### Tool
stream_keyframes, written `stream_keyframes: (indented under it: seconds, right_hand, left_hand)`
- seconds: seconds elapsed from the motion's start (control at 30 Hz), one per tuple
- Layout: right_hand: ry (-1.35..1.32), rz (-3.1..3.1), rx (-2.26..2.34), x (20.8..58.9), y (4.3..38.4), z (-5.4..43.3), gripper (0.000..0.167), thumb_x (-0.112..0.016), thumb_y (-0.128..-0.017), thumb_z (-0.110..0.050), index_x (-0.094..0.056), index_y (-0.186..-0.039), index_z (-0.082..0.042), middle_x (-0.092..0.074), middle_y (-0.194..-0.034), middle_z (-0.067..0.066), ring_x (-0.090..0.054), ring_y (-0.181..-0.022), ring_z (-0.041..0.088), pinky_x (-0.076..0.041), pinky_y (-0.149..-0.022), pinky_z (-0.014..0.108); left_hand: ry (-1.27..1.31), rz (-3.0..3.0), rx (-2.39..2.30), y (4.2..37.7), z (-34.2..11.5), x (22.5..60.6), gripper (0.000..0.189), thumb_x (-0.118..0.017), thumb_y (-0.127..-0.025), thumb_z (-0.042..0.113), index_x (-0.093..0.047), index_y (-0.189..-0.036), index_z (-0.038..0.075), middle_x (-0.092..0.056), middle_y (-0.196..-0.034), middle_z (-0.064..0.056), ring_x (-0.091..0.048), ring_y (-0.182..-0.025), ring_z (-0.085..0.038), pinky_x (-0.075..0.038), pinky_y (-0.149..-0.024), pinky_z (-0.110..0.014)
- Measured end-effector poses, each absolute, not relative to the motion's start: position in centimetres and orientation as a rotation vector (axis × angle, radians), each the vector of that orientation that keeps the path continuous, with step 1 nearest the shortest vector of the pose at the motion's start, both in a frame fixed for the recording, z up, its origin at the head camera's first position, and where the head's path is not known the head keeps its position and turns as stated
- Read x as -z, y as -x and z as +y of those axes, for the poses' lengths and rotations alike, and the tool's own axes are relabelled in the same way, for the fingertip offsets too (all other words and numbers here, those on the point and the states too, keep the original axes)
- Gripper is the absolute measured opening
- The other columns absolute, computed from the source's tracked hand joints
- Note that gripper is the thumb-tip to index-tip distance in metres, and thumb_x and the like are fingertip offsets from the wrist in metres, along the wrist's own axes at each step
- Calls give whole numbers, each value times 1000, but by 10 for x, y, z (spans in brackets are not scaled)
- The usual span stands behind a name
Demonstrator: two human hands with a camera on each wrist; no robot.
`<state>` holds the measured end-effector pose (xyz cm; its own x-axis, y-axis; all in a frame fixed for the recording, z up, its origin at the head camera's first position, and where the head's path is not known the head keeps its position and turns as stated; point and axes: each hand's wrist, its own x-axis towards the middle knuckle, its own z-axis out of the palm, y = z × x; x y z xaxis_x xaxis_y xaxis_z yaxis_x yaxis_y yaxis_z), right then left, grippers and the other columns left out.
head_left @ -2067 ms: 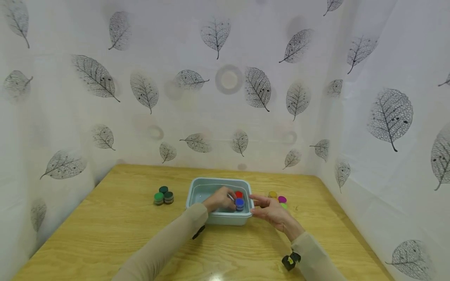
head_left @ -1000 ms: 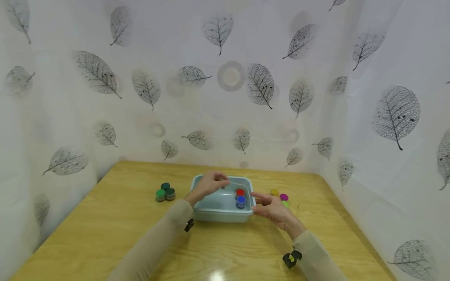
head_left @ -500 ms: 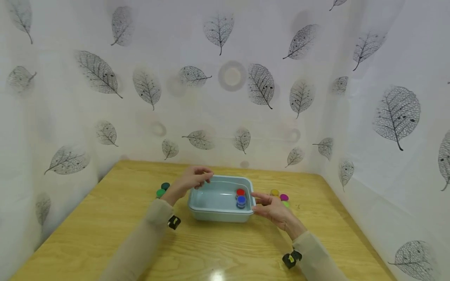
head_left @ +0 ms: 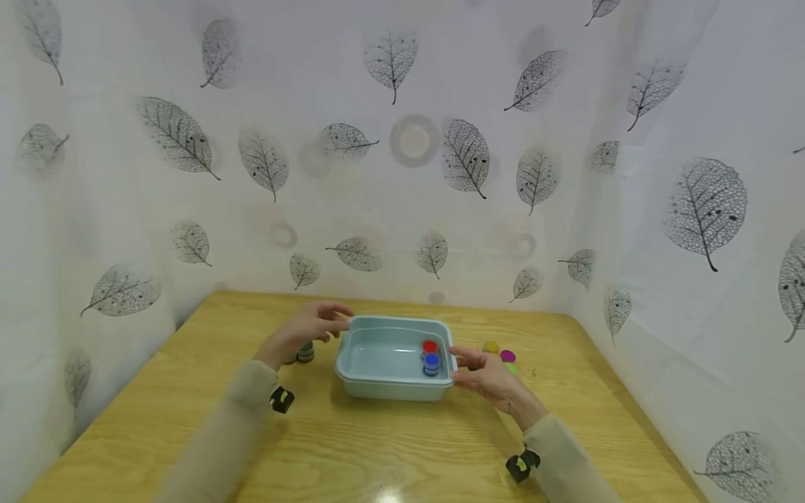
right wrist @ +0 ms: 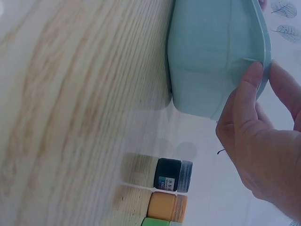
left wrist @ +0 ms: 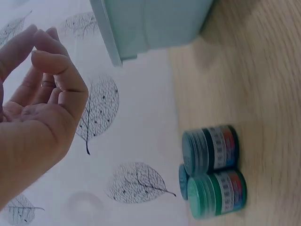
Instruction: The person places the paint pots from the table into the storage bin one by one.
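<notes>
The tub (head_left: 393,391) is standing near the middle of the table (head_left: 390,454), and my right hand (head_left: 493,381) is pinching its right rim, with fingertips on both sides of the edge, the same as two seconds ago. Inside, at the right end, the red jar (head_left: 430,347) and the blue jar (head_left: 431,363) are keeping their places, the blue one just in front of the red one.

What is changing is my left hand (head_left: 308,330): it was beside the blue jar, and now it is hovering outside the left rear corner. Its fingers are bending loosely, apart from the tub; whether their tips are touching one another, I cannot tell. In the head view, it is now partly covering the group of green jars.

The tub is showing smooth, pale blue-green walls, rounded corners and a rim that is turning outward. At the left, the green jar (left wrist: 217,194) and the dark green jar (left wrist: 210,149) are standing close together, with ribbed caps and printed labels; a third jar (left wrist: 183,181) is mostly hiding behind them. At the right, a black jar (right wrist: 173,175) and an orange jar (right wrist: 167,206) are standing near my right hand.

Between the tub and the left group, a strip of grained wood is lying; a wider stretch is running from the front wall toward me. Behind the table, a white curtain (head_left: 402,209) with leaf prints is hanging.
</notes>
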<state>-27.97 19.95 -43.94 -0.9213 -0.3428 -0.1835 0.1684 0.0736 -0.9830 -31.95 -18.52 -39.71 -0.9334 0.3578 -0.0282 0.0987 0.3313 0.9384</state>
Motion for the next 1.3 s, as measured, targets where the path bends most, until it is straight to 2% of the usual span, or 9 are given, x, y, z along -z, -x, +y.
stream_keyframes:
  seconds: [0.13, 0.23, 0.4, 0.53, 0.67, 1.0, 1.17, 1.3]
  right_hand:
    - [166, 1984, 1913, 440, 279, 200, 64, -71, -86, 1, -44, -144, 2, -49, -126, 23, -60, -96, 17, -58, -91, 33]
    - [164, 1985, 1914, 440, 280, 200, 64, -71, -86, 0, -45, -144, 1, -49, -125, 21, -60, -96, 17, -57, -92, 34]
    - [157, 1992, 1917, 439, 280, 201, 64, -72, -86, 0, -45, -144, 1, -48, -127, 23, -59, -95, 17, -58, -89, 31]
    - [163, 1990, 1914, 437, 280, 201, 64, -72, -86, 0, -44, -144, 1, -49, -127, 24, -60, -94, 16, -59, -88, 31]
    - [180, 1978, 1915, 437, 281, 201, 65, -72, -86, 1, -44, -144, 2, -51, -124, 23, -61, -94, 16, -59, -88, 31]
    - [185, 1984, 1916, 440, 280, 200, 65, -71, -86, 1, -43, -145, 3, -52, -121, 21, -60, -93, 16, -59, -87, 30]
    - [197, 1973, 1917, 440, 281, 200, 65, -71, -87, 1, -42, -145, 3, -53, -121, 20, -61, -94, 16, -58, -89, 31]
    - [199, 1973, 1920, 440, 280, 201, 65, -70, -87, 1, -42, -145, 3, -52, -122, 21, -61, -95, 16, -58, -88, 30]
  left_hand:
    - [-432, 2363, -1650, 320, -200, 403, 39, -64, -95, 16, -57, -130, 0, -64, -115, -24, -60, -87, -21, -52, -71, -31]
    - [-415, 2376, -1629, 321, -211, 407, 40, -64, -95, 17, -56, -131, 0, -63, -116, -21, -60, -93, -22, -52, -75, -34]
    - [-375, 2385, -1612, 320, -228, 413, 46, -64, -96, 24, -54, -133, 0, -62, -124, -20, -62, -104, -28, -53, -89, -45]
    - [-342, 2371, -1634, 319, -242, 418, 50, -66, -95, 26, -53, -133, -3, -58, -131, -23, -59, -116, -33, -48, -102, -51]
    - [-318, 2383, -1627, 318, -253, 425, 47, -66, -95, 25, -55, -131, -3, -58, -133, -22, -57, -120, -32, -42, -107, -56]
    - [-204, 2418, -1662, 317, -267, 437, 52, -67, -94, 24, -51, -134, -6, -56, -133, -21, -60, -113, -21, -49, -102, -47]
    - [-181, 2438, -1660, 316, -273, 442, 52, -66, -95, 21, -49, -136, -7, -55, -134, -23, -59, -112, -22, -50, -99, -46]
    - [-172, 2467, -1630, 314, -277, 444, 49, -66, -94, 21, -52, -134, -5, -56, -133, -23, -58, -111, -24, -50, -95, -46]
